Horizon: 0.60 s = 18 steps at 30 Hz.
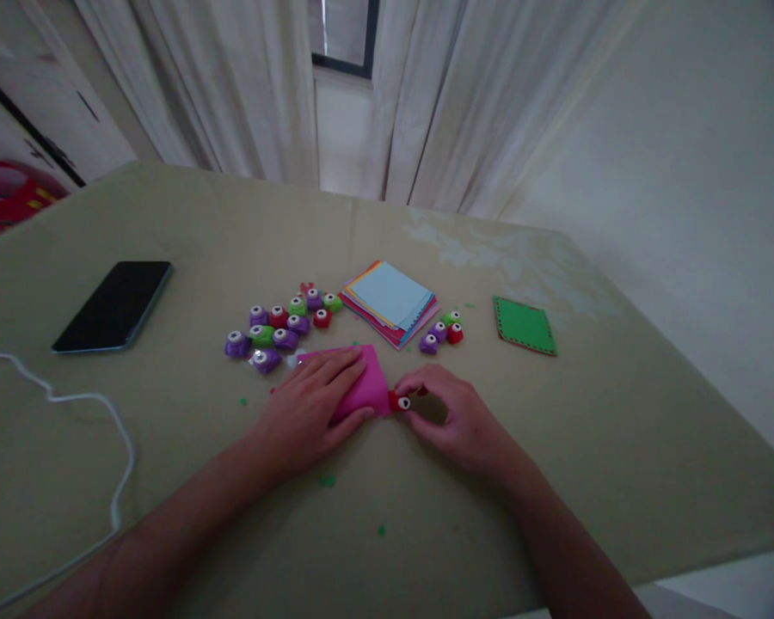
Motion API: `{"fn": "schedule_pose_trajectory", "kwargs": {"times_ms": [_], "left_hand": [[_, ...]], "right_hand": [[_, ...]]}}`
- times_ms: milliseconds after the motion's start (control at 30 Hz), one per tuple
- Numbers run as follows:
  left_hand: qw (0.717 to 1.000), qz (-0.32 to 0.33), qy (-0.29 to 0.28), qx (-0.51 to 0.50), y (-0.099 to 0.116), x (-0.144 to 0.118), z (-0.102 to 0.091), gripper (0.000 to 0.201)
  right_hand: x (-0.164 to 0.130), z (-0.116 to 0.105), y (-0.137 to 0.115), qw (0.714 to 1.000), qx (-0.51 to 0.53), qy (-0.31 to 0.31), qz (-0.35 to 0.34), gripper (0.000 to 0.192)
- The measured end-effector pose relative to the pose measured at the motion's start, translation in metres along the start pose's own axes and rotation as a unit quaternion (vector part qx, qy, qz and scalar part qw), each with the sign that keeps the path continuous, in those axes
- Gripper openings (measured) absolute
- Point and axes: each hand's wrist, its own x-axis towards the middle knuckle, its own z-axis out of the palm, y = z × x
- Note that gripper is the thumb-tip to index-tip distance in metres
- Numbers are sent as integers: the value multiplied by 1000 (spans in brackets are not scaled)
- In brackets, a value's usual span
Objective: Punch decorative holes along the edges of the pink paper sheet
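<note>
My left hand (310, 400) lies flat with fingers stretched out over a sheet of pink paper (369, 384), pressing it to the table. At the paper's right edge, my right hand (451, 413) pinches a small red craft punch (398, 401) with a white eye-like button between thumb and fingers. The punch touches the edge; whether the paper sits inside its slot I cannot tell. Beyond my left hand stand several purple, red and green punches (285, 339). A smaller group of punches (439, 332) stands beyond my right hand.
A stack of coloured paper (390, 297) lies behind the pink sheet. To the right is a green square (525, 325) with punched edges. A dark tablet (116, 305) and a white cable (119, 430) lie left. Green paper bits (326, 481) dot the table (264, 550).
</note>
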Motion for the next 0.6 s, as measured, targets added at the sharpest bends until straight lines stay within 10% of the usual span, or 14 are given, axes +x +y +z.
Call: {"fn": "schedule_pose_trajectory", "kwargs": {"times_ms": [600], "left_hand": [[1000,2,-13,20,-1,-2,1,72]], "right_hand": [[1,2,0,999,40,-26,21,16]]}}
